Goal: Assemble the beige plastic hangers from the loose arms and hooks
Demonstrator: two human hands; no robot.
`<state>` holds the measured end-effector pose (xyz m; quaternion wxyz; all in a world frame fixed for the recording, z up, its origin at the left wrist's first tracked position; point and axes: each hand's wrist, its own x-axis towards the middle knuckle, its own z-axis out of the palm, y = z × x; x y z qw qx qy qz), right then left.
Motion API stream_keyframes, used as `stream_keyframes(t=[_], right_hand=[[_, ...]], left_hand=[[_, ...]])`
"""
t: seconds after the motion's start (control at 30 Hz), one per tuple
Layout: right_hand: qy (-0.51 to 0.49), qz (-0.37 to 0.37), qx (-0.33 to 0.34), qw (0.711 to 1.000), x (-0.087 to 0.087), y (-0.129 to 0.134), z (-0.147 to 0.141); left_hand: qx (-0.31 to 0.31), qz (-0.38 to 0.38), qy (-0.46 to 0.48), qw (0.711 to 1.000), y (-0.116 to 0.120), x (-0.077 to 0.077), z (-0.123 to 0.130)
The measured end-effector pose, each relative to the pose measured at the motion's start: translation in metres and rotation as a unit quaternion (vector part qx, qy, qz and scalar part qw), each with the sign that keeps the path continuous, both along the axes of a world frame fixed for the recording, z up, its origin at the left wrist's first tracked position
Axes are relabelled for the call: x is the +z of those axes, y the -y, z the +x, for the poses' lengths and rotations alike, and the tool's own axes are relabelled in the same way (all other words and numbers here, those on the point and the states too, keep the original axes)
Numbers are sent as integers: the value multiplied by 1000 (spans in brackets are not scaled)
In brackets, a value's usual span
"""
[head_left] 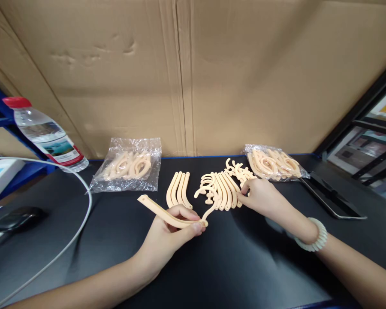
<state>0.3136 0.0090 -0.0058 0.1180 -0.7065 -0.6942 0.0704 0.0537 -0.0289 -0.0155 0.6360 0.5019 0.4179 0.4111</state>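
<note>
My left hand (176, 231) pinches a beige curved hanger arm (161, 211) near its right end. A slim curved hook piece (209, 210) rises from that end; whether the two are joined I cannot tell. To the right, my right hand (263, 196) has its fingers pinched together beside a pile of small beige pieces (239, 168), and what they hold is hidden. Between the hands lies a row of hanger arms (223, 191), with curved hooks (206, 182) and small connectors (209, 196) at its left. Several more hanger arms (179, 189) lie just beyond my left hand.
Clear plastic bags of beige parts lie at the back left (128, 165) and back right (273, 163). A water bottle (48, 135), a black mouse (17, 219) and a white cable (89, 201) are on the left. A phone (333, 195) lies right; cardboard (186, 77) stands behind.
</note>
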Motion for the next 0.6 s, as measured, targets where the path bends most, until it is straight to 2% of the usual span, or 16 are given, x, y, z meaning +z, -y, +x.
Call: stream_keyframes(t=[0.23, 0.6], right_hand=[[34, -15, -16, 999, 1, -1, 1], [42, -20, -2, 999, 3, 0, -1]], left_hand=[[-1, 4, -2, 1000, 0, 1, 0], [-10, -1, 7, 1000, 0, 2, 1]])
